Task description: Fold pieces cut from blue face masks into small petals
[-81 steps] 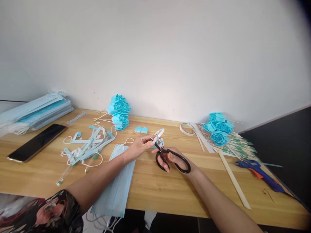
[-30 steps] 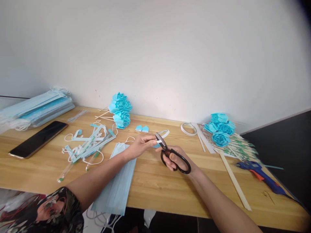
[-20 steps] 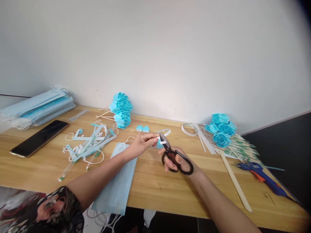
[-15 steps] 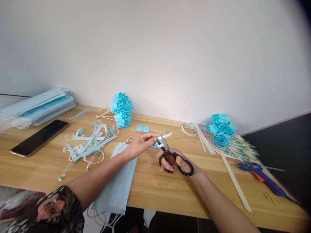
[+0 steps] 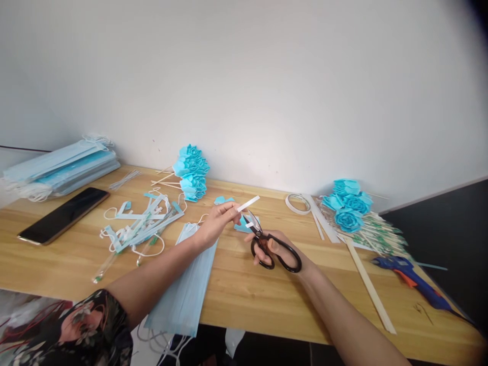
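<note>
Between the thumb and fingers of my left hand [image 5: 213, 226] is a narrow white strip [image 5: 249, 203], its free end pointing up and to the right. My right hand [image 5: 275, 246] grips black-handled scissors [image 5: 258, 234], fingers through the loops, blades parted and close to my left fingertips. A small white piece [image 5: 249, 224] lies against the blades. Behind them, partly hidden, is a blue cut piece [image 5: 241, 225] on the table. Under my left forearm lies a pale blue face mask [image 5: 183, 290].
Blue flowers on sticks [image 5: 194, 173] stand near the wall, with more flowers [image 5: 348, 203] at right. Also there are a tape roll [image 5: 287, 204], a glue gun [image 5: 415, 284], a wooden strip [image 5: 369, 287], mask scraps [image 5: 145, 223], a phone [image 5: 63, 216] and stacked masks [image 5: 64, 170].
The white strip in my left hand, curved before, now sticks out straight. My left hand has shifted slightly left and up, apart from the blades. The scissors have moved slightly.
</note>
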A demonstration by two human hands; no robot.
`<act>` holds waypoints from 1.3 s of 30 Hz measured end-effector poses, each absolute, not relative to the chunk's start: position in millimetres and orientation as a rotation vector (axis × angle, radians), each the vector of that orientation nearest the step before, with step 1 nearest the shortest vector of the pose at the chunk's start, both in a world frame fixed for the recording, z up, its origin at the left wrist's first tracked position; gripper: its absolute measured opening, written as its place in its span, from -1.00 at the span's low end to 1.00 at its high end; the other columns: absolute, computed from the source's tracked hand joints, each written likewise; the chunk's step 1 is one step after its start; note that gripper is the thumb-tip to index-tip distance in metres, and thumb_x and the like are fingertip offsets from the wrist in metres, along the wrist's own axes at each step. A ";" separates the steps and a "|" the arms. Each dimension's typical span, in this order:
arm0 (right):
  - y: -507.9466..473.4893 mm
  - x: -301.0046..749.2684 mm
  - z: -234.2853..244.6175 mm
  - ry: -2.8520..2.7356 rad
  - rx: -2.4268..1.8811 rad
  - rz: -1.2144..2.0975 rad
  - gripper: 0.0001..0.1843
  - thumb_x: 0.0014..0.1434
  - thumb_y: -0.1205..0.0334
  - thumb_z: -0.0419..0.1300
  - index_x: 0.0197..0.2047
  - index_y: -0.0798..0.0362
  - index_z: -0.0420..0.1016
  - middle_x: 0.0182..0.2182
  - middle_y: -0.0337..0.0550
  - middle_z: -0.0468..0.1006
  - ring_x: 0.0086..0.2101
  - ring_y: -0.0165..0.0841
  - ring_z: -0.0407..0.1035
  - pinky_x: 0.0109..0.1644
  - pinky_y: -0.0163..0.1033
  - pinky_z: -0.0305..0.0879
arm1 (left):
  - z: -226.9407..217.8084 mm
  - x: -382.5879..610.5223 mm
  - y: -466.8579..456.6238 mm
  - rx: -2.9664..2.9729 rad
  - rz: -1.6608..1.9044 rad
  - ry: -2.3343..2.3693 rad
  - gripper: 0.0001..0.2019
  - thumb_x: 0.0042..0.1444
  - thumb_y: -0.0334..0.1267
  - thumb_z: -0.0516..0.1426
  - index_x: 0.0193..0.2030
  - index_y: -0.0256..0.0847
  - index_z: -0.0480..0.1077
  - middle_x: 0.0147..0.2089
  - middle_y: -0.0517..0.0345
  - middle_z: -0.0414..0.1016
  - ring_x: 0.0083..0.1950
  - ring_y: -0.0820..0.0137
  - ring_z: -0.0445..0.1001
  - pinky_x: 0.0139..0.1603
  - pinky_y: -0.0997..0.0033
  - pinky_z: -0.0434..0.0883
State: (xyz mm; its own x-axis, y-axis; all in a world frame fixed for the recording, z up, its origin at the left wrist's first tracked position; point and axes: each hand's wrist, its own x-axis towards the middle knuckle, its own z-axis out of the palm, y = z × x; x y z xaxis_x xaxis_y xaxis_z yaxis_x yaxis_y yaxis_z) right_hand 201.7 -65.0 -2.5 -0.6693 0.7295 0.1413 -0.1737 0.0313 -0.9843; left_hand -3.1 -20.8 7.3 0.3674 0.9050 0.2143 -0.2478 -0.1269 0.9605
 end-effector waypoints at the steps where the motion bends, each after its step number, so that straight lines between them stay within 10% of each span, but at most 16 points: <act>1: -64.7 201.7 -3.0 -1.642 -0.577 1.718 -0.41 0.24 -0.13 0.05 0.09 0.21 0.37 -0.55 -0.32 0.27 -0.61 -0.55 0.09 -0.28 -0.13 0.44 | 8.4 -3.0 -21.5 1.327 1.119 0.659 -0.71 0.18 -0.09 0.07 -0.34 -0.30 0.41 -0.47 0.20 0.30 -0.35 0.45 0.32 -0.21 0.44 0.26; 39: -62.6 202.9 -8.6 -1.592 -0.697 1.634 -0.46 0.20 -0.11 0.11 0.03 0.17 0.44 -0.62 -0.35 0.29 -0.70 -0.58 0.09 -0.57 -0.34 0.26 | 14.3 -3.3 -26.8 1.445 0.949 0.653 -0.71 0.14 -0.07 0.12 -0.24 -0.30 0.46 -0.32 0.14 0.39 -0.26 0.43 0.31 -0.16 0.46 0.25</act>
